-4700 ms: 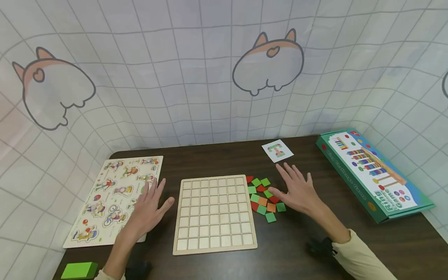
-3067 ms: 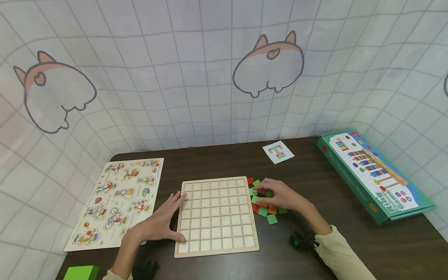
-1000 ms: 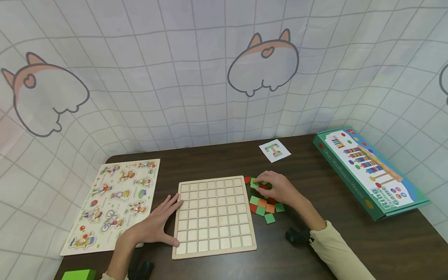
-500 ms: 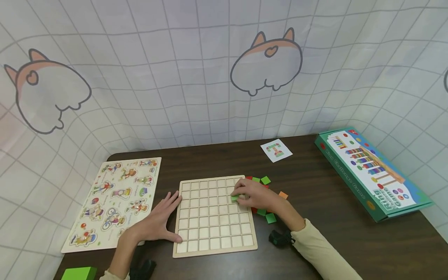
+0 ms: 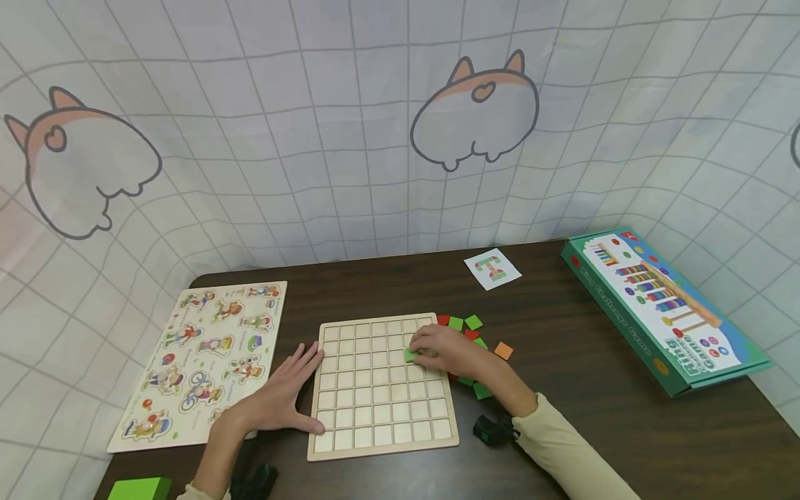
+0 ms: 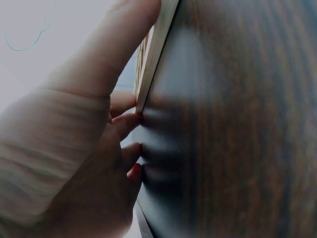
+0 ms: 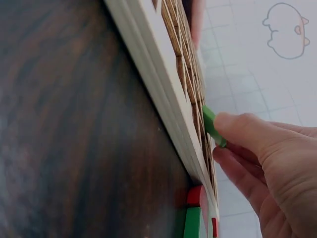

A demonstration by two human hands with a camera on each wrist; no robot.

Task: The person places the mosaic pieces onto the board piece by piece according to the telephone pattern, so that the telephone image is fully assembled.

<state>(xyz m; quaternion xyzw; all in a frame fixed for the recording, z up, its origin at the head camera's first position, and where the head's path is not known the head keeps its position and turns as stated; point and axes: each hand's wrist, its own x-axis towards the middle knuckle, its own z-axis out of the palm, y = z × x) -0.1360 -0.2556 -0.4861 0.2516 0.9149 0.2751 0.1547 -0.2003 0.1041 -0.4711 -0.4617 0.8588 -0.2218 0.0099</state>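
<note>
The square wooden grid board (image 5: 382,453) lies flat on the dark table. My left hand (image 5: 275,397) rests at its left edge, fingers spread, fingertips and thumb on the rim; in the left wrist view the thumb (image 6: 94,64) is large and close. With thumb and fingers, my right hand (image 5: 446,349) pinches a light green square tile (image 5: 410,355) over the upper right part of the grid. The right wrist view has this tile (image 7: 213,127) tilted, close to the cells; whether it touches the board I cannot tell. Beside the board lie loose green, red and orange tiles (image 5: 473,322), partly hidden by my right arm.
A white pattern card (image 5: 492,269) lies at the back. The green game box (image 5: 665,309) stands at the right. On the left are a picture puzzle board (image 5: 219,346) and a bright green block (image 5: 140,488). A gridded cloth hangs behind the table.
My left hand came down onto the board's left edge. My right hand took a light green tile from the pile and carried it left over the grid. An orange tile now lies right of the pile.
</note>
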